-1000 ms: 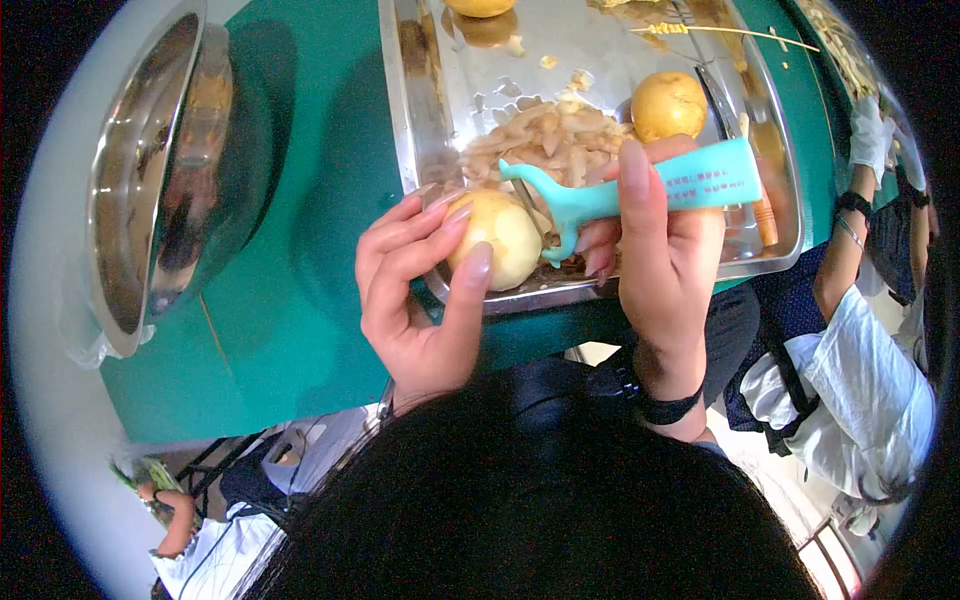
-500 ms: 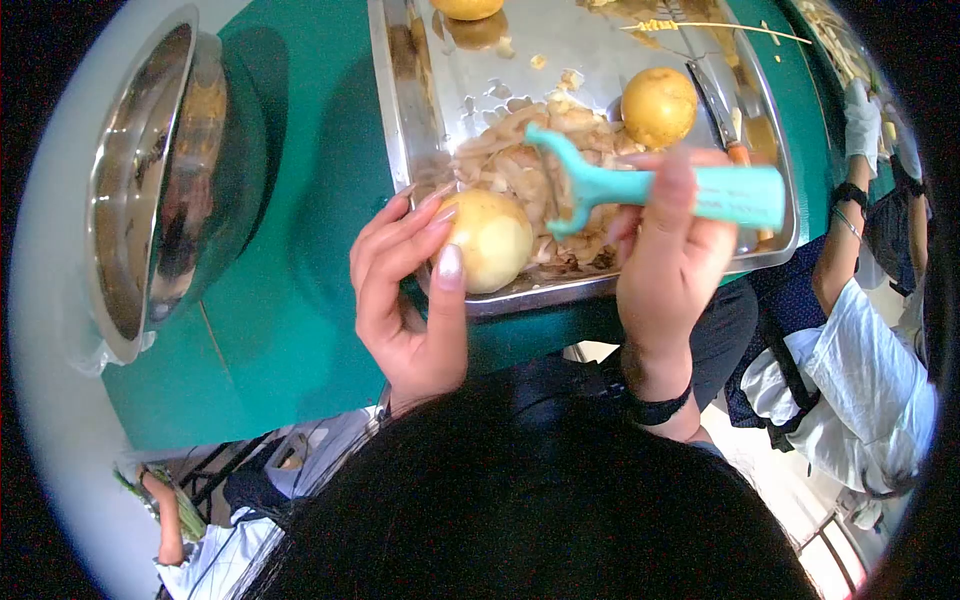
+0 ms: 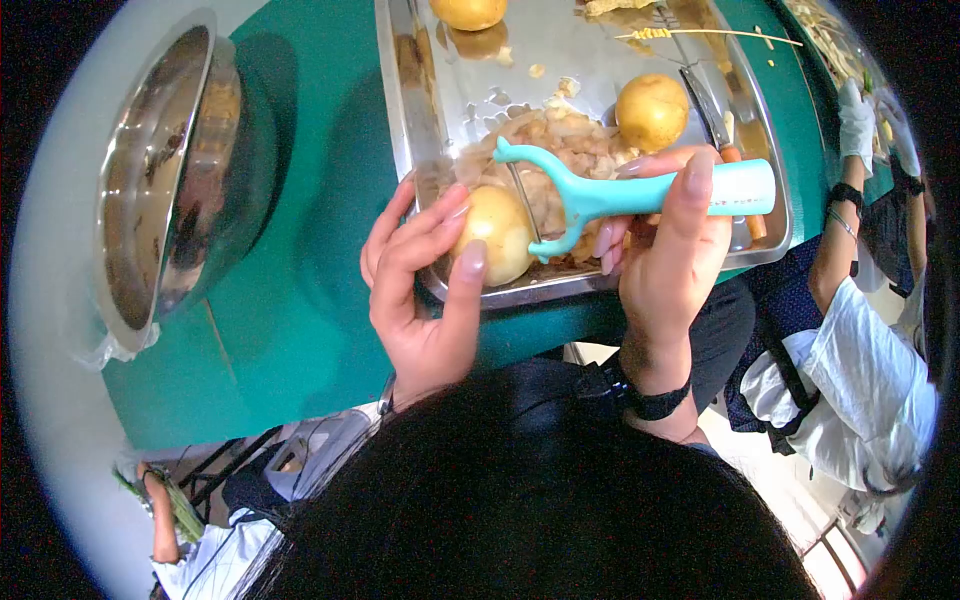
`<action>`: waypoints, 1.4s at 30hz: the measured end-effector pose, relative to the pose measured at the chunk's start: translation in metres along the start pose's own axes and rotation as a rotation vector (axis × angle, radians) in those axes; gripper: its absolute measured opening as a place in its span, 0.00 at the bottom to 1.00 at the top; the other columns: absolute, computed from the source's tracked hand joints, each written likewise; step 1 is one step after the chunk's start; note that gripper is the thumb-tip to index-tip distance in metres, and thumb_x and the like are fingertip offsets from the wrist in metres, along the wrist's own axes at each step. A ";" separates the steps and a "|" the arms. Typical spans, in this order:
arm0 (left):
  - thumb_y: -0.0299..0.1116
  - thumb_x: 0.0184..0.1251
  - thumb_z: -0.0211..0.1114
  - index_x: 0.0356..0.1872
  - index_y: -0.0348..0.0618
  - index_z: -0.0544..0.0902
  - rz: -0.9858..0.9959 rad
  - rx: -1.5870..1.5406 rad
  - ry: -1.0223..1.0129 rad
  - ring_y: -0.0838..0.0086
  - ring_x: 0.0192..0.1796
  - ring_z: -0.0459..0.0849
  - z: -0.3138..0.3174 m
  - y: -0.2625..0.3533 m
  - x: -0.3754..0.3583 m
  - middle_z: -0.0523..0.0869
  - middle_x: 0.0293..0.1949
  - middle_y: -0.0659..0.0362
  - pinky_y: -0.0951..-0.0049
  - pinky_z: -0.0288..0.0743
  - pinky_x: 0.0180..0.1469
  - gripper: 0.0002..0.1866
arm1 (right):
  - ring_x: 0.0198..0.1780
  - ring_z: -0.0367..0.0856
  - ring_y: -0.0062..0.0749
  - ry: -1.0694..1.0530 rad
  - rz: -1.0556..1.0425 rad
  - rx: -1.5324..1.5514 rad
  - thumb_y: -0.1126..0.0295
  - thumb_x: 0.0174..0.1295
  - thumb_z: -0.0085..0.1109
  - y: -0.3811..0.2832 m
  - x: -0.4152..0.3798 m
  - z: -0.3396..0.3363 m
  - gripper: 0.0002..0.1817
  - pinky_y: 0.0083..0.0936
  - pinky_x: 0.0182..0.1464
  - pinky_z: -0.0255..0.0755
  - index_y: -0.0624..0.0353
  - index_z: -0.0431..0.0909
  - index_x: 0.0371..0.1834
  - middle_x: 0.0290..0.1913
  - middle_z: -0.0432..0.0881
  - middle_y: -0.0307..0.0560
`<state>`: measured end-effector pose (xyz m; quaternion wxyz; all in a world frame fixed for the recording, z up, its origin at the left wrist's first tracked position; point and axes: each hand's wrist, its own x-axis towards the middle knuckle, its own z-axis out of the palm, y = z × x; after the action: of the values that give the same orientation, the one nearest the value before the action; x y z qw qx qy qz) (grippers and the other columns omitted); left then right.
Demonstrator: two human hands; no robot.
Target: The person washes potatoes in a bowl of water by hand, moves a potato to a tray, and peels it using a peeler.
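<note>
A partly peeled potato (image 3: 497, 240) is gripped in my left hand (image 3: 425, 300), thumb on the near side and fingers curled round the left. My right hand (image 3: 680, 260) is closed on the handle of a turquoise Y-shaped peeler (image 3: 620, 197), its blade side facing the potato and right beside it. Below both lies a heap of peelings (image 3: 570, 140) in a metal tray (image 3: 560, 45). A whole-looking yellow potato (image 3: 652, 112) rests just beyond the peeler, and another potato (image 3: 470, 10) sits at the tray's far left.
Inside the tray's right side lies a knife (image 3: 712, 110) with an orange-brown handle. A thin skewer (image 3: 740, 33) crosses the tray's far right edge. A large steel bowl (image 3: 215, 180) stands left on the green table (image 3: 300, 350). People work at right (image 3: 870, 340) and lower left (image 3: 215, 555).
The peeler has moved left, bringing its blade up to the potato. My left hand and the potato have shifted slightly right.
</note>
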<state>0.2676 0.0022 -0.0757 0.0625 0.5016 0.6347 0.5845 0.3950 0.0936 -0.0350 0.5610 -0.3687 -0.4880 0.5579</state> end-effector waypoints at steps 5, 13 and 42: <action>0.27 0.55 0.67 0.38 0.43 0.81 0.041 0.007 -0.017 0.60 0.57 0.75 -0.001 -0.002 0.001 0.84 0.46 0.55 0.56 0.57 0.67 0.09 | 0.13 0.68 0.17 -0.075 0.021 0.047 0.51 0.70 0.44 -0.002 -0.002 -0.003 0.20 0.12 0.13 0.59 0.59 0.69 0.33 0.21 0.73 0.41; 0.26 0.55 0.67 0.35 0.42 0.82 0.025 -0.063 0.037 0.61 0.54 0.77 0.003 -0.002 0.002 0.85 0.43 0.55 0.56 0.60 0.65 0.07 | 0.14 0.69 0.16 -0.099 0.016 -0.036 0.55 0.70 0.46 0.002 -0.002 -0.002 0.17 0.11 0.12 0.59 0.58 0.68 0.33 0.22 0.74 0.40; 0.26 0.59 0.61 0.44 0.37 0.83 -0.075 0.020 0.046 0.60 0.54 0.75 -0.002 0.006 0.001 0.83 0.42 0.52 0.56 0.62 0.64 0.12 | 0.15 0.67 0.13 -0.140 -0.149 -0.114 0.58 0.70 0.45 0.007 -0.006 -0.008 0.15 0.10 0.16 0.59 0.59 0.66 0.35 0.26 0.75 0.40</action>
<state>0.2689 0.0000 -0.0699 0.0647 0.4647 0.6601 0.5867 0.4013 0.0898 -0.0449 0.5435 -0.3228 -0.5828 0.5106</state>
